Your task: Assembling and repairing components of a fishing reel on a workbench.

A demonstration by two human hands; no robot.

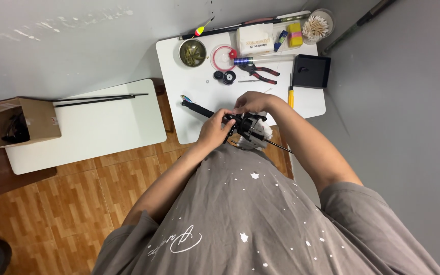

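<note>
A black fishing rod handle point(195, 107) with a black spinning reel point(248, 129) lies across the near edge of the small white table point(189, 86). My left hand point(213, 128) grips the reel and rod from the left. My right hand point(250, 102) reaches over from above, fingertips pinched on the top of the reel. A white cloth point(264, 130) shows under the reel. The thin rod end sticks out to the right below my right forearm.
On the table stand a round tin point(192, 53), a clear line spool point(223, 57), red-handled pliers point(262, 72), a yellow-handled tool point(291, 94), a black box point(311, 71), a tissue packet point(255, 39) and a cotton swab jar point(317, 25). A second white table point(87, 127) at left carries black rods point(98, 98) and a cardboard box point(16, 122).
</note>
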